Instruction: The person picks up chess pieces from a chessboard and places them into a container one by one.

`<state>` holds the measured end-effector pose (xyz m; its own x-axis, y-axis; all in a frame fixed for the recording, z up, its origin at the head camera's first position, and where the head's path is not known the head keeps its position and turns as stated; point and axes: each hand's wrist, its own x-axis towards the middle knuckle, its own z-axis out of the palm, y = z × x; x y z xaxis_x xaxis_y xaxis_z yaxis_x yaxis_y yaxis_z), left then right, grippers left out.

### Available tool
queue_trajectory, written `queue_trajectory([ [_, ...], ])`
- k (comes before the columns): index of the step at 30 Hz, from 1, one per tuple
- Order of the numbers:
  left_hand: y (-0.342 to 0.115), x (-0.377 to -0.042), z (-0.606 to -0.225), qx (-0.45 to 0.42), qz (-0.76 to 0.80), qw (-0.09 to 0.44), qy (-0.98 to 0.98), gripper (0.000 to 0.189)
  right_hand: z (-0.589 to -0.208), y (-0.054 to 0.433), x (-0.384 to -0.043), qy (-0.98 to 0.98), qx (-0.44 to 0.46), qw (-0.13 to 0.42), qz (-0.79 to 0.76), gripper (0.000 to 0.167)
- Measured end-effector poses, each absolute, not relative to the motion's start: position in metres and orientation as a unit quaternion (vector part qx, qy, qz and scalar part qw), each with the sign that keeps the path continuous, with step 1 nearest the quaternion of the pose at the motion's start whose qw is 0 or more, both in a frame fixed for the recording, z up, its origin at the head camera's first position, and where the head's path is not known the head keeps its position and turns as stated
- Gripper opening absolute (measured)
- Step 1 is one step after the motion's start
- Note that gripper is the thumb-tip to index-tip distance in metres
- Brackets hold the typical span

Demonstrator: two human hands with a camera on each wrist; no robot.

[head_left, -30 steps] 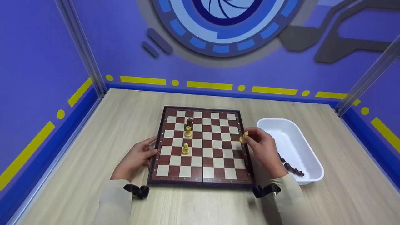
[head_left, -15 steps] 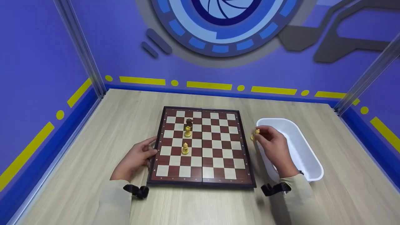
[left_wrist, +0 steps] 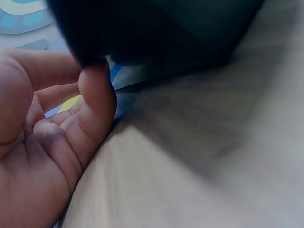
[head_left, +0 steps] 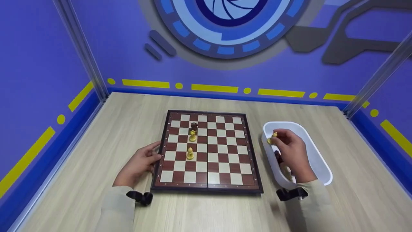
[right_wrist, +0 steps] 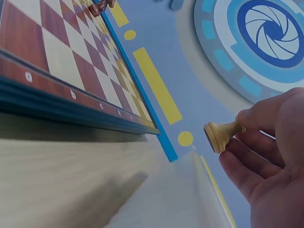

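Observation:
My left hand [head_left: 140, 164] grips the left edge of the chessboard [head_left: 222, 186], thumb at the rim; in the left wrist view its fingers [left_wrist: 97, 95] meet the dark board. Over the left side of a white plastic tub [head_left: 317, 151], my right hand [head_left: 291, 153] pinches a yellow chess piece [head_left: 270, 140]. The right wrist view shows that piece's round base [right_wrist: 218, 137] pointing away from the fingertips; its top is hidden by them. Dark chess pieces [head_left: 278, 157] lie in the tub, partly covered by the right hand.
Standing on the board's left half are a dark chess piece [head_left: 194, 125], a yellow one with a notched crown [head_left: 192, 136] and another yellow one [head_left: 190, 154]. A wooden table [head_left: 206, 211] carries everything. Blue printed walls [head_left: 128, 58] close in the back and sides.
My right hand has carried the yellow chess piece rightward from the board's right edge to over the tub. The left hand and the pieces standing on the board have stayed in place.

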<state>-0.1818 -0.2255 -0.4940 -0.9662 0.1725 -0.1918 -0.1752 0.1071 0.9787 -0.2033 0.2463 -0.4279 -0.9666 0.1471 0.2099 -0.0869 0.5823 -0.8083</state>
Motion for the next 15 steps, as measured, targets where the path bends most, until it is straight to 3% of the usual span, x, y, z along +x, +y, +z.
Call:
queue_trajectory([
  [15, -0.225, -0.18, -0.491, -0.006, 0.664, 0.129, 0.737, 0.063, -0.434, 0.264, -0.205, -0.885, -0.032, 0.151, 0.44, 0.029],
])
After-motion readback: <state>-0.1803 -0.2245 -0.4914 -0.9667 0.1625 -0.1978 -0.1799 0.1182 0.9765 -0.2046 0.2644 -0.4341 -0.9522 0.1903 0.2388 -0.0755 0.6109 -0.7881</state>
